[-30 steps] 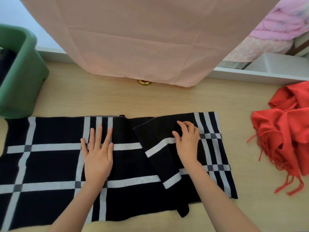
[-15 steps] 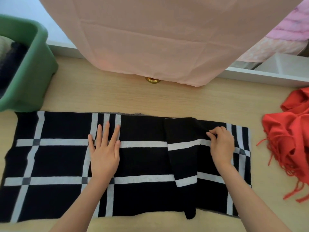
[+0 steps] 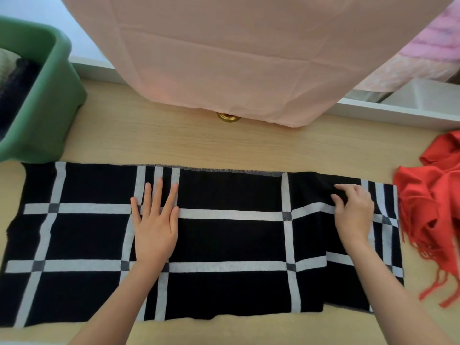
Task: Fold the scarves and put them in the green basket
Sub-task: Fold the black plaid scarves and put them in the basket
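Now flat on pale wooden table point(image 3: 199, 143): black woven scarf with white grid point(image 3: 224, 245). Pinned mid-length under flat, straight-fingered left hand point(image 3: 155, 227) as anchor; right end pinched by curled right hand point(image 3: 353, 215), likely squaring layers. Green plastic basket point(image 3: 49, 108) beside far-left corner.

Wooden table point(image 3: 174, 145) carries a checked scarf point(image 3: 231, 245), red scarf point(image 3: 433, 207) and green basket point(image 3: 49, 108).
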A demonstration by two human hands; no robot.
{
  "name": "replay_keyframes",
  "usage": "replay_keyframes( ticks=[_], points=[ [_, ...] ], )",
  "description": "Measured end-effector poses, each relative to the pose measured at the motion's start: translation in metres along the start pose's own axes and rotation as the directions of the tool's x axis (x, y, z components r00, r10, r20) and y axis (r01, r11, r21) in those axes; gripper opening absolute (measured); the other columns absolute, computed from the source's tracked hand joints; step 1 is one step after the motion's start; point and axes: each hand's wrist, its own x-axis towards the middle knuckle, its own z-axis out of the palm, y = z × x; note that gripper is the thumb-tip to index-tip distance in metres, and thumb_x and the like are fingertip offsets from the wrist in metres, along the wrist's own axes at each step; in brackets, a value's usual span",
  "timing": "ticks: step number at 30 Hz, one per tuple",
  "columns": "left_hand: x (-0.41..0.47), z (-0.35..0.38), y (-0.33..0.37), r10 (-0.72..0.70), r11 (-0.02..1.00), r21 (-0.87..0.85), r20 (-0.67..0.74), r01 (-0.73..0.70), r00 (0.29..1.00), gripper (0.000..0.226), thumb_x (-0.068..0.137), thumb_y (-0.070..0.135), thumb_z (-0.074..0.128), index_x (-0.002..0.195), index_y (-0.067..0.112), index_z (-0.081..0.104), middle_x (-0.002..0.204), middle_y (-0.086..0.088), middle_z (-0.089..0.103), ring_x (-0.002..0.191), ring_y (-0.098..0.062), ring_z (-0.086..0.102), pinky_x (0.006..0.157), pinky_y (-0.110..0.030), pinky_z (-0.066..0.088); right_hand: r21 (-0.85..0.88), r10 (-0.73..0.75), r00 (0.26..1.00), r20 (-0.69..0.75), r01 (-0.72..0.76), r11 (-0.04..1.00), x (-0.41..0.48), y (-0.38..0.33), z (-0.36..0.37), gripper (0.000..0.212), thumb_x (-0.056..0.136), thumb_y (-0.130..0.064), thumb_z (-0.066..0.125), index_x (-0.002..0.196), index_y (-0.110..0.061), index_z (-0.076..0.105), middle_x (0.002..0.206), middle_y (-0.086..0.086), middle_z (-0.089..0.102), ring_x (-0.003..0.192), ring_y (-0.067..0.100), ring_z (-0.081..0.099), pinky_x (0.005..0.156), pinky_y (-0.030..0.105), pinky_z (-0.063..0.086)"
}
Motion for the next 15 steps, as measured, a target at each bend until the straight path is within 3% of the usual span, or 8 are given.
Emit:
replay_keyframes(
  ticks=[6, 10, 12, 15],
  points=[
    [0.001, 0.002, -0.001, 0.004, 1.0, 0.011, -0.004, -0.004, 1.0, 0.052, 0.102, 0.039, 0.013, 0.153, 0.031, 0.007, 0.161, 0.001, -0.003, 0.148, -0.019, -0.008, 0.119, -0.052, 0.0, 0.196, 0.04, 0.999, 0.015, -0.042, 0.98, -0.065, -0.036, -0.016, 0.031, 0.092, -0.021, 0.057, 0.121, -0.011, 0.06, 0.125, 0.003, 0.054, 0.118, 0.015, 0.048, 0.103, 0.032, 0.037],
    [0.002, 0.005, -0.002, 0.013, 1.0, 0.015, -0.018, -0.012, 1.0, 0.052, 0.102, 0.039, 0.013, 0.153, 0.029, 0.009, 0.161, -0.002, -0.001, 0.148, -0.021, -0.006, 0.118, -0.054, 0.0, 0.258, 0.205, 0.972, 0.114, -0.228, 0.939, -0.122, -0.031, -0.022, 0.039, 0.094, -0.026, 0.052, 0.131, -0.015, 0.054, 0.134, -0.001, 0.049, 0.124, 0.009, 0.041, 0.106, 0.035, 0.036],
    [0.002, 0.003, 0.0, 0.019, 1.0, -0.016, -0.04, -0.019, 0.999, 0.052, 0.102, 0.036, 0.016, 0.153, 0.026, 0.013, 0.161, -0.004, 0.003, 0.148, -0.022, -0.005, 0.118, -0.055, -0.001, 0.308, 0.272, 0.945, 0.179, -0.317, 0.897, -0.142, -0.024, -0.023, 0.04, 0.098, -0.032, 0.042, 0.135, -0.018, 0.05, 0.141, -0.006, 0.045, 0.129, 0.001, 0.033, 0.111, 0.031, 0.028],
    [-0.007, -0.005, 0.018, 0.072, 0.995, -0.055, -0.1, -0.078, 0.992, 0.05, 0.102, 0.031, 0.021, 0.151, 0.02, 0.021, 0.16, -0.008, 0.012, 0.148, -0.024, 0.002, 0.118, -0.054, 0.0, 0.337, 0.257, 0.947, 0.192, -0.31, 0.889, -0.157, -0.013, -0.025, 0.038, 0.1, -0.024, 0.038, 0.136, -0.02, 0.048, 0.144, -0.01, 0.042, 0.133, -0.001, 0.031, 0.112, 0.03, 0.026]
  ],
)
